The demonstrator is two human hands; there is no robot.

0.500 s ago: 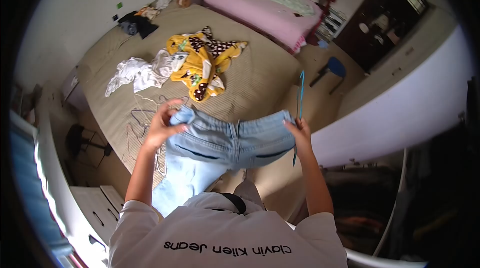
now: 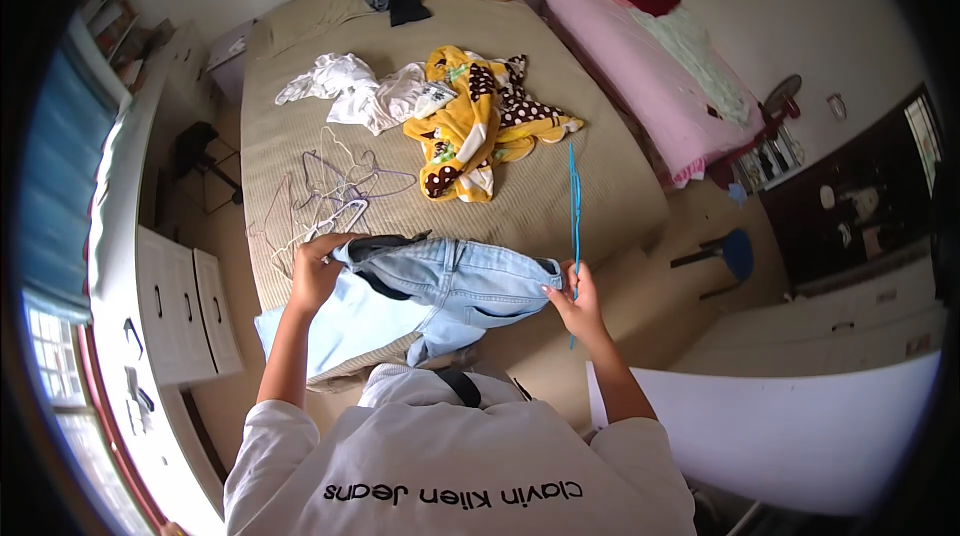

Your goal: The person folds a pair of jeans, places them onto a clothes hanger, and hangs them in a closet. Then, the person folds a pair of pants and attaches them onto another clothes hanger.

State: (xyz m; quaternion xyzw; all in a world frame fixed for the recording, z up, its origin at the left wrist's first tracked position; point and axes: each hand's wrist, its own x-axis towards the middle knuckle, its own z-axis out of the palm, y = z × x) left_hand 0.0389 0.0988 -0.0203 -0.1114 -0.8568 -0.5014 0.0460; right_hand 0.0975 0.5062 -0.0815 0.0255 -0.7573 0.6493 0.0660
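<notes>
A pair of light blue jeans (image 2: pixel 490 281) is stretched by its waistband between my two hands, close over the near edge of the bed. At one end of the waistband, my left hand (image 2: pixel 318 274) is closed with the thumb and fingers pinching the denim. The other end is gripped by my right hand (image 2: pixel 578 302), which also has a blue clothes hanger (image 2: pixel 575 198) standing upright in it. Between the hands the waist opening gapes and shows a dark inside. Pale blue cloth (image 2: pixel 345 321) lies on the bed below and left of the jeans.
Several loose hangers (image 2: pixel 340 181) lie on the bed (image 2: pixel 535 201) beyond my left hand. Farther back are a white garment (image 2: pixel 375 101) and a yellow garment with brown dotted parts (image 2: pixel 470 126). White drawers (image 2: pixel 180 306) stand at left; a blue stool (image 2: pixel 735 253) at right.
The view has swung to the right. The jeans' waist opening now faces up more and shows its dark inside; both hands keep their hold, the hanger still in my right.
</notes>
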